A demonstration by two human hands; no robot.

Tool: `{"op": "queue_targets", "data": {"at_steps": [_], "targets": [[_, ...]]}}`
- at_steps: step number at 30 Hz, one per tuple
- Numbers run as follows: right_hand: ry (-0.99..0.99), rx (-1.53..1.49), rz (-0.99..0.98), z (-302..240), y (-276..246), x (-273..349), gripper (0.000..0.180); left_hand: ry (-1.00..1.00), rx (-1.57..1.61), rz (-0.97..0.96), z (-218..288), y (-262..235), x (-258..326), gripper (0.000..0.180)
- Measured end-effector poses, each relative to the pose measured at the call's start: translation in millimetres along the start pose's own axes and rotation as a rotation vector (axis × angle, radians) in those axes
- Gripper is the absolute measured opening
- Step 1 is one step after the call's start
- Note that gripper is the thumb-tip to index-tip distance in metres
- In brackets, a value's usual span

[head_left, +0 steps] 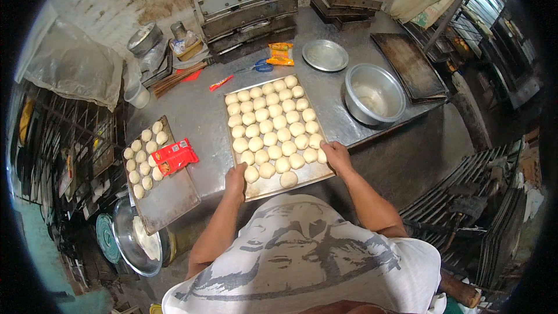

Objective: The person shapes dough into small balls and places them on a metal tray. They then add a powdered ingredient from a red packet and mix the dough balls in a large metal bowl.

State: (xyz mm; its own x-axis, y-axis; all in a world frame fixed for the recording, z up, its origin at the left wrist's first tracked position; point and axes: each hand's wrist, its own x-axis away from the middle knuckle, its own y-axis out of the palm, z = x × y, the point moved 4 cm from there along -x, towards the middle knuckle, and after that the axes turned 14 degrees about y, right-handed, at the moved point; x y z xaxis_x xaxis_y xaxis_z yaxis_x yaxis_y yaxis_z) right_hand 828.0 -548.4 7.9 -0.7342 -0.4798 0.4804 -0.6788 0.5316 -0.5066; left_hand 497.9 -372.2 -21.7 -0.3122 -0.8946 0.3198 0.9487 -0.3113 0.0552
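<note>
A metal baking tray [308,175] bearing several rows of round dough balls [279,122] lies in front of me, its near edge close to my body. My left hand [235,180] grips the tray's near left edge. On the near right edge my right hand [337,157] is closed around the rim, its thumb beside a dough ball at the corner. One dough ball [288,179] sits apart from the rows near the tray's front edge. Further left, a smaller tray [168,197] carries more dough balls, with a red packet [175,156] lying across some of them.
An aluminium pot [375,94] and a round metal plate [325,56] stand to the right on the metal table. Blue-handled scissors [261,68] and an orange packet [281,54] lie beyond the tray. Below left is a steel bowl [136,238]. Dark flat trays [408,65] are at the far right.
</note>
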Motion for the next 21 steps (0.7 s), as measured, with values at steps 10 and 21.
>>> {"op": "queue_targets", "data": {"at_steps": [10,21], "targets": [[-0.183,0.239,0.04,-51,-78,-24,0.037,0.195,0.049,-0.075,-3,58,-27,0.059],[-0.103,0.941,0.282,-57,-178,-277,0.05,0.415,-0.85,0.047,33,71,-40,0.036]]}}
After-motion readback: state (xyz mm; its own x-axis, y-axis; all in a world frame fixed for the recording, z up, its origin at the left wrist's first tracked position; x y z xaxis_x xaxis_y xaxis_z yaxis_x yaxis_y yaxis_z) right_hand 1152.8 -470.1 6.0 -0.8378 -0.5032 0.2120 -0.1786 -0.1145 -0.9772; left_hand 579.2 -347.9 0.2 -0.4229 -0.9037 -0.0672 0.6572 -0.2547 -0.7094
